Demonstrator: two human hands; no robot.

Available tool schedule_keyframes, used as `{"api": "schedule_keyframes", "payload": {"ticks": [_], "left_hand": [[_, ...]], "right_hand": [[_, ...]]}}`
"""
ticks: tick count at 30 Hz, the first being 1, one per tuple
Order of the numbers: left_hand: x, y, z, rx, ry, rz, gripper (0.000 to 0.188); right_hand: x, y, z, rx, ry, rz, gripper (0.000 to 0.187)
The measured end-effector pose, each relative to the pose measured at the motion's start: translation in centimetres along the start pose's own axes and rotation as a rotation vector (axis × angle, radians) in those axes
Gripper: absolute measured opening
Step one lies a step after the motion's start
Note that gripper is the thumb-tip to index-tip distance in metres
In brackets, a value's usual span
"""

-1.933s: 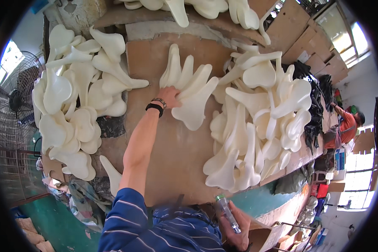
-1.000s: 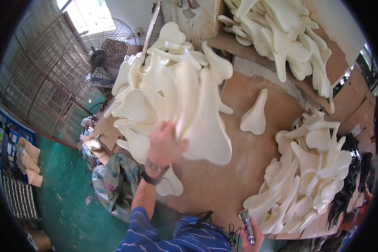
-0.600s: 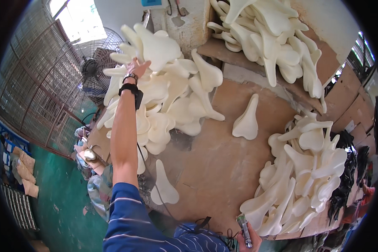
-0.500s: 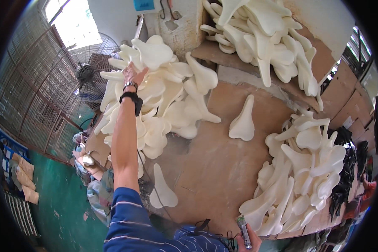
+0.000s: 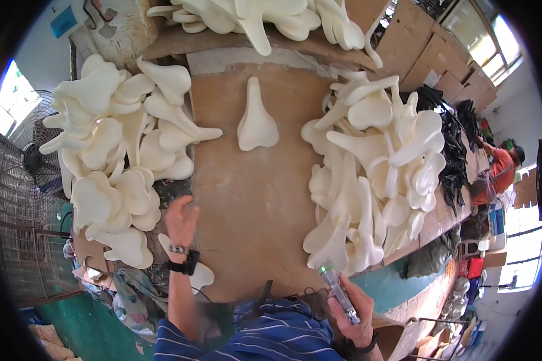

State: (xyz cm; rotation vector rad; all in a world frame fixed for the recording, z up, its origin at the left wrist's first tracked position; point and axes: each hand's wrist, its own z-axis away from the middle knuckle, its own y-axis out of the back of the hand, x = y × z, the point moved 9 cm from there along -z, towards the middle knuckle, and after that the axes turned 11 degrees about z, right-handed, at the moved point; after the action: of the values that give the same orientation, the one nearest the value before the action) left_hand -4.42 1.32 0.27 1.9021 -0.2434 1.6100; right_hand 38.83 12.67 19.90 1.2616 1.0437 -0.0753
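Note:
My left hand (image 5: 180,221) is over the left side of the brown cardboard worktop (image 5: 253,210), fingers loosely apart and holding nothing. A cream foam bicycle saddle pad (image 5: 203,275) lies below its wrist, partly hidden by the arm. In my right hand (image 5: 359,308), at the near right edge, is a slim see-through and silver hand tool (image 5: 338,292) with a green tip; its exact kind is unclear. One saddle pad (image 5: 258,127) rests alone at mid-worktop, narrow end pointing away. A heap of pads (image 5: 96,201) stands on the left, another heap (image 5: 367,192) on the right.
More pads (image 5: 259,24) are piled on a ledge at the back. Black sheet material (image 5: 448,144) hangs beyond the right heap. A large caged fan (image 5: 33,157) stands at far left. A person in red (image 5: 500,168) is at the far right.
My left hand has come away from the left heap, back toward my body, empty. The view has swung to the right. My right hand still holds the slim tool.

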Motion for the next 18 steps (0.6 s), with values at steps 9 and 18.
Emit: {"api": "schedule_keyframes", "payload": {"ticks": [9,18], "left_hand": [[-3.1,-7.6,6.8,-0.326,0.244,0.155,0.026],[-2.5,-10.4,-5.2,-0.176,-0.051,0.056,0.022]], "right_hand": [[-2.6,3.9,-0.5,0.217,0.075,0.122,0.052],[0.1,2.7,-0.5,0.035,-0.089,0.07,0.051]]}}
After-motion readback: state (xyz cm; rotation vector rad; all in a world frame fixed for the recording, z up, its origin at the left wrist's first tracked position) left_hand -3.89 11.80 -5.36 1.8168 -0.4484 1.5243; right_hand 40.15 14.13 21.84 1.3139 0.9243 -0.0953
